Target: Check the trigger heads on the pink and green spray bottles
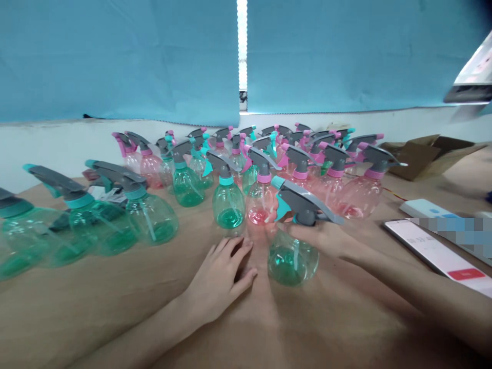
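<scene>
A clear green spray bottle (292, 264) with a grey and turquoise trigger head is in front of me, right of the middle. My right hand (326, 237) is closed around its neck, just under the head. The bottle leans slightly, and I cannot tell whether its base touches the table. My left hand (219, 274) rests on the brown table to its left, fingers spread and holding nothing. Just beyond my hands are another green spray bottle (228, 202) and a pink spray bottle (263, 200).
Several pink and green spray bottles crowd the back of the table (184, 333). More green bottles (151, 218) line the left side. At the right lie a phone (434, 248) and a white device (426, 209), with an open cardboard box (418, 159) behind. Blue curtains (126, 61) hang at the back.
</scene>
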Motion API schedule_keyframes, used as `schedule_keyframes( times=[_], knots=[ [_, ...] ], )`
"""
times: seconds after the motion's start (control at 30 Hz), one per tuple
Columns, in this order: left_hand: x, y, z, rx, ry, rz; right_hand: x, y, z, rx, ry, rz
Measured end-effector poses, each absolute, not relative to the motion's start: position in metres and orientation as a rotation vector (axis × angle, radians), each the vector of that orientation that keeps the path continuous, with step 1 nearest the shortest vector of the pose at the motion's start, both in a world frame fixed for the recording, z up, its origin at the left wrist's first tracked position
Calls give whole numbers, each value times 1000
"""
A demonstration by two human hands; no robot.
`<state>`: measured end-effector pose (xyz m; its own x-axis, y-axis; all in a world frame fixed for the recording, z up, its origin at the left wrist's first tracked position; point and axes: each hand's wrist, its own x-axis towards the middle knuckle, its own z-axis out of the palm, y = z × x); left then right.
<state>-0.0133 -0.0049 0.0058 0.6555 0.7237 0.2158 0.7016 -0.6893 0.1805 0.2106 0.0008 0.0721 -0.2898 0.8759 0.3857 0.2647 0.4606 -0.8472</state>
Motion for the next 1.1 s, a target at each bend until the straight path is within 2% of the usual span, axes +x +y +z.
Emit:
schedule_keyframes(
  times=[0.63, 1.1],
  knots=[
    [-12, -5, 6, 2776, 1202, 414, 208, 2, 65, -1180, -1798, 702],
    [-13, -4, 5, 2781, 1194, 423, 205, 1, 68, -1188, -1738, 790]
  ],
)
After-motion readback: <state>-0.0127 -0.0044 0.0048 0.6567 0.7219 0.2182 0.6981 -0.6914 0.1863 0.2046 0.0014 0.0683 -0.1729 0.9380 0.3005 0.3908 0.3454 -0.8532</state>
